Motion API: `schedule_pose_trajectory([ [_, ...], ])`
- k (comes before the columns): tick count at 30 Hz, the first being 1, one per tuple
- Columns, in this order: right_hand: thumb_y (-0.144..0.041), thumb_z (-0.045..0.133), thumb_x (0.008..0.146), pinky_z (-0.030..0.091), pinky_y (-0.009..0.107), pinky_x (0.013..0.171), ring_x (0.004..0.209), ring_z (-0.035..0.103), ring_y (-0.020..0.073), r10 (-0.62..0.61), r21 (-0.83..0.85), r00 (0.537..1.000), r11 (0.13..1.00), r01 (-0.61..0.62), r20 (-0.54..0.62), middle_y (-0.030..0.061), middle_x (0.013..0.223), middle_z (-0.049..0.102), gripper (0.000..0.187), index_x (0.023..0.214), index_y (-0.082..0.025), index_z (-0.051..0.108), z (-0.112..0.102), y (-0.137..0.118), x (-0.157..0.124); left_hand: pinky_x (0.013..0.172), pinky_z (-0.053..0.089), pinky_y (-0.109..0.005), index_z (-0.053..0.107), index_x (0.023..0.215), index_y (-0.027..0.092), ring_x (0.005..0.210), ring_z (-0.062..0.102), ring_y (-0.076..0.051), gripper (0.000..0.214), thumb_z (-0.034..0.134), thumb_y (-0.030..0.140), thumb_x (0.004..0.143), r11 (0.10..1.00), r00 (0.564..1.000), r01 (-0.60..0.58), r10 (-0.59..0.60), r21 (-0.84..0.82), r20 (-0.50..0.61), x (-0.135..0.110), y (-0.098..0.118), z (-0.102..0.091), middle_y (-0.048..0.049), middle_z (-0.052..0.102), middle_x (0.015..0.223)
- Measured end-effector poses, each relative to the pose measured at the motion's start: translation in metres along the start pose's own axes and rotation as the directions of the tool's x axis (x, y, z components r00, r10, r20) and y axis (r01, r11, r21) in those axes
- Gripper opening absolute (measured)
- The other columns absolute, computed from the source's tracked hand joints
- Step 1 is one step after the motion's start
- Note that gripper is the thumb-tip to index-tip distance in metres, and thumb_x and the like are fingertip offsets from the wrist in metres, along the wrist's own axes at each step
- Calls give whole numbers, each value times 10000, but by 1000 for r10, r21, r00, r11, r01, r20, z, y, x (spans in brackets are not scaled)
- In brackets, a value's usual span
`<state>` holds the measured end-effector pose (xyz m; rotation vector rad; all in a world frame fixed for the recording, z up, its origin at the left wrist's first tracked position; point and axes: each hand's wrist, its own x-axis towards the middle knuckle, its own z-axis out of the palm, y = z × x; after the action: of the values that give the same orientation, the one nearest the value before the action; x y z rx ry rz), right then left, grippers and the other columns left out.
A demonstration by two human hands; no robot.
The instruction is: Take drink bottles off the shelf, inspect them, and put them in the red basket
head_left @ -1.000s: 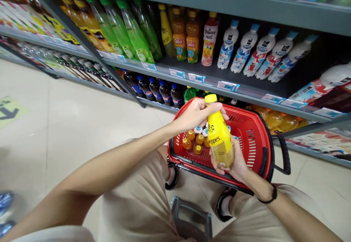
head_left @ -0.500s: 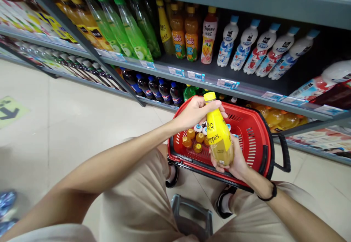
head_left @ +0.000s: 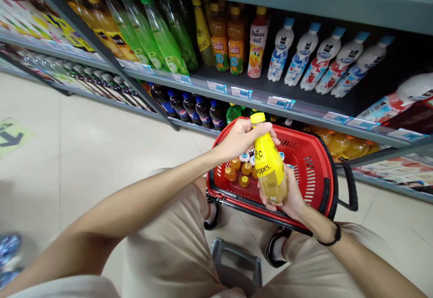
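A yellow Schweppes bottle (head_left: 269, 165) is held tilted between both my hands, above a red shopping basket (head_left: 313, 153). My left hand (head_left: 242, 136) grips it near the neck, just below the yellow cap, with the thumb across the front. Around its lower body wraps my right hand (head_left: 293, 194), whose fingers show under the base and at the side. Inside the basket stand several small bottles with orange caps (head_left: 231, 174) and white-and-blue caps; the held bottle hides some of them.
A shelf (head_left: 304, 91) of drinks runs across the front, with Qoo bottles (head_left: 236, 41), white bottles with blue caps (head_left: 281, 50) and green bottles (head_left: 158, 36). Cola bottles (head_left: 202, 111) sit lower. Between my legs is a grey stool (head_left: 235, 266). The basket handle (head_left: 350, 187) sticks out right.
Almost nothing differs. Both hands keep the same hold on the yellow bottle, which has shifted very slightly up and left.
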<state>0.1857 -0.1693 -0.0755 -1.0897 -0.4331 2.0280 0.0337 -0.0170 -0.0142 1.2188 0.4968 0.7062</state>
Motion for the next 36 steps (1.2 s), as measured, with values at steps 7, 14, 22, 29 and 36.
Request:
schedule_pose_trajectory([
  [7, -976, 508, 788, 324, 210, 326, 303, 331, 68, -1, -1, 1000, 1000, 1, -15, 100, 554, 683, 921, 861, -89, 746, 0, 1, 1, 393, 367, -157, 776, 854, 105, 520, 652, -100, 631, 791, 736, 852, 1000, 1000, 7, -6, 4, -22, 0, -2, 1, -141, 822, 869],
  [14, -961, 477, 828, 331, 217, 327, 306, 336, 73, -21, -4, 1000, 1000, 21, 3, 97, 555, 681, 914, 865, -87, 741, -1, 1, 1, 378, 327, -169, 791, 918, 96, 485, 607, -81, 625, 763, 720, 883, 997, 999, 27, -24, 79, -36, -1, -4, -1, -158, 826, 931],
  [22, -956, 484, 827, 315, 218, 335, 313, 340, 76, -5, 6, 1000, 1000, 5, -1, 98, 559, 683, 906, 871, -88, 741, -1, 0, 0, 437, 431, -172, 788, 919, 97, 618, 722, -139, 628, 755, 723, 891, 998, 1000, 22, -21, 65, -13, -1, -4, -1, -173, 828, 954],
  [29, -988, 483, 786, 318, 220, 342, 310, 328, 73, 22, 6, 1000, 1000, -22, -15, 91, 549, 678, 932, 864, -96, 740, -1, 1, 1, 413, 358, -179, 796, 954, 102, 528, 625, -95, 634, 736, 730, 890, 997, 999, 36, -34, 71, -21, -2, -5, -1, -161, 827, 962],
  [36, -945, 496, 818, 305, 217, 348, 323, 313, 68, 14, 44, 1000, 999, -14, -7, 94, 554, 675, 895, 869, -86, 744, -3, 2, 0, 416, 300, -201, 804, 1010, 107, 437, 422, -35, 590, 722, 685, 925, 993, 999, 21, -25, 120, 37, -1, -2, -6, -162, 828, 1025],
])
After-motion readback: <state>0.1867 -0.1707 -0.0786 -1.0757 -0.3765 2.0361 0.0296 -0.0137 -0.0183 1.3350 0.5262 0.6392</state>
